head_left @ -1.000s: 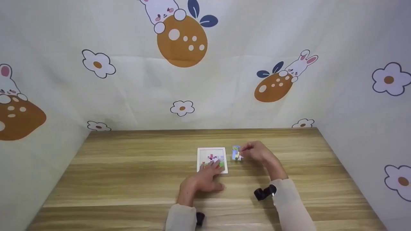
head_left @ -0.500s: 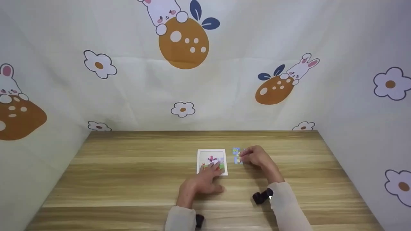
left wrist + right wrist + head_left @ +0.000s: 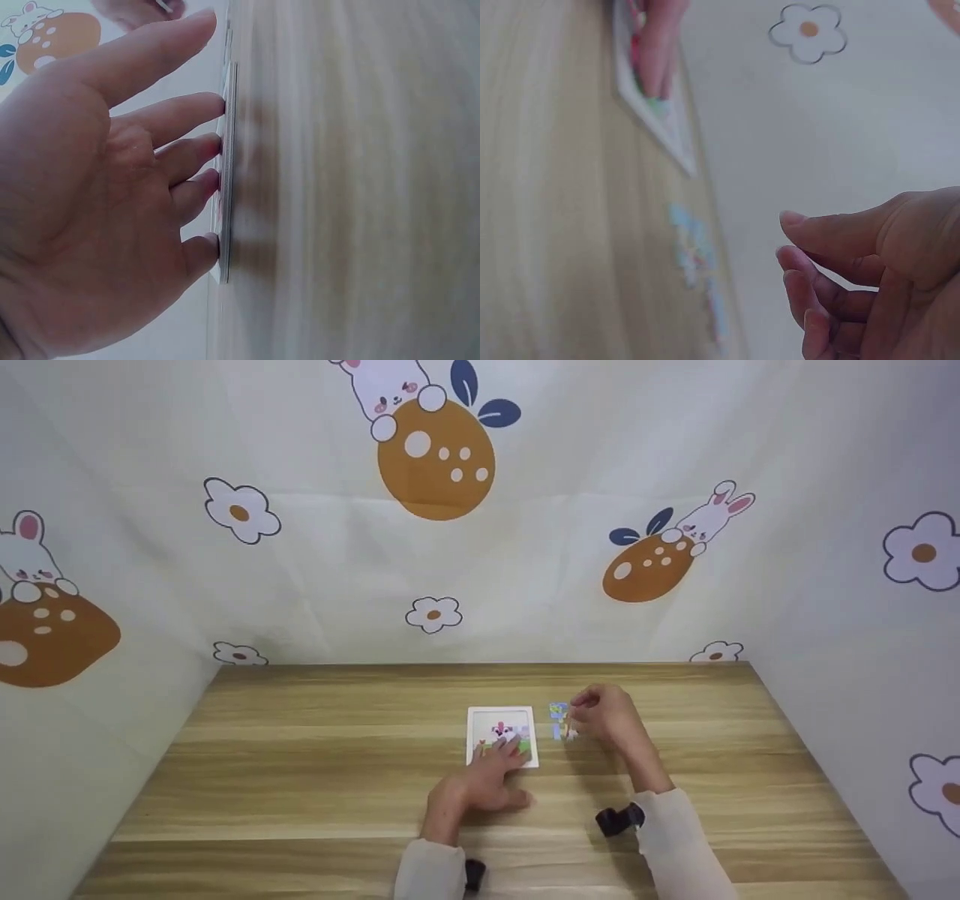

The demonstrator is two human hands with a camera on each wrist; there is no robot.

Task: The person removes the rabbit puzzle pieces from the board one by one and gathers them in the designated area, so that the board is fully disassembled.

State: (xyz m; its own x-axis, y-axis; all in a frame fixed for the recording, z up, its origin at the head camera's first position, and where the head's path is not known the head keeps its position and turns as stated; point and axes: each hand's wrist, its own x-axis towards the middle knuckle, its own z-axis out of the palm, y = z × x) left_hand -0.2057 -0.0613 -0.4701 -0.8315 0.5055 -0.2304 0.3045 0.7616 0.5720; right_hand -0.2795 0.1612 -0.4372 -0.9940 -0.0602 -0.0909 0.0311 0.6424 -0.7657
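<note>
While left hand (image 3: pixel 487 784) spreads on puzzle (image 3: pixel 487 721), right hand (image 3: pixel 607 714) cupped, wooden table (image 3: pixel 315 780), patterned backdrop (image 3: pixel 532 555)

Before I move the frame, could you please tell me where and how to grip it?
The frame lies flat, so probably pinch its left rim from the left: that edge is uncovered, while the left hand covers part of the near side and pieces lie close on the right.
</note>
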